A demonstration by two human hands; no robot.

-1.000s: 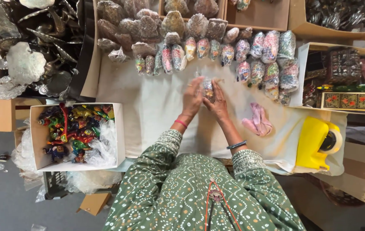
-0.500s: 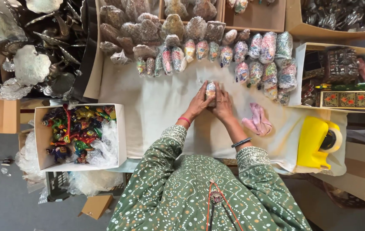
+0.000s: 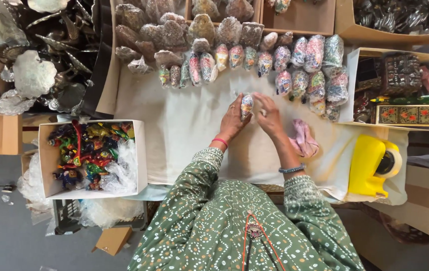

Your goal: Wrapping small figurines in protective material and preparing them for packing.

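My left hand and my right hand meet over a white cloth-covered table. Between them I hold a small colourful figurine wrapped in clear plastic, upright; the left hand's fingers grip it and the right hand's fingertips touch its side. Just beyond lie rows of similar wrapped figurines, several of them, in colourful and brown kinds.
A white box of bright unwrapped figurines and plastic sits at my left. A pink cloth and a yellow tape dispenser lie at my right. Cardboard boxes of trinkets stand far right, metal ornaments far left.
Both hands stay together on the wrapped figurine, shifting slightly as they work its wrapping. Nothing else on the table has moved.
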